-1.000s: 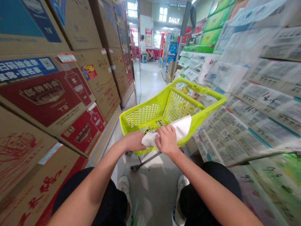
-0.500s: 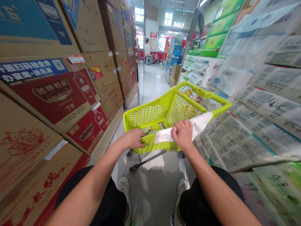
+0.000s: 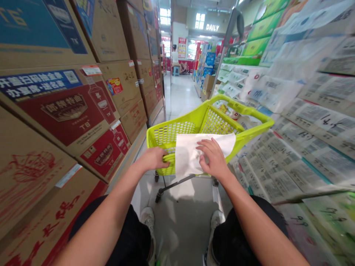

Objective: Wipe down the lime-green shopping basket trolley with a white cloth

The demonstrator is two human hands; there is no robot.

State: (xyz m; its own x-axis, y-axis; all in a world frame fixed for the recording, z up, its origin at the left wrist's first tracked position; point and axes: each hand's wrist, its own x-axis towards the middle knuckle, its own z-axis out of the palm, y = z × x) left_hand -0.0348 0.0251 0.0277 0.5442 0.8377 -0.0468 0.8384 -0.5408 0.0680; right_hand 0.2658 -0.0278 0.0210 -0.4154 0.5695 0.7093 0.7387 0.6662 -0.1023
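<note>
A lime-green plastic shopping cart (image 3: 169, 135) stands right in front of me in a narrow shop aisle. A white cloth (image 3: 185, 155) is spread over its near rim. My left hand (image 3: 154, 158) is closed around the near rim at the left, beside the cloth's edge. My right hand (image 3: 212, 157) lies flat on the cloth with its fingers spread, pressing it against the rim. Some packaged goods (image 3: 233, 113) show at the cart's far right side.
Stacked brown and red cardboard cartons (image 3: 69, 111) wall the left side. Shelves of wrapped paper packs (image 3: 299, 122) line the right, close to the cart. The tiled aisle (image 3: 179, 94) runs ahead to a person (image 3: 174, 55) standing far off.
The cloth, bunched between both hands a second ago, is now spread flat over the rim. My left hand let go of it and took the rim. My right hand opened onto it.
</note>
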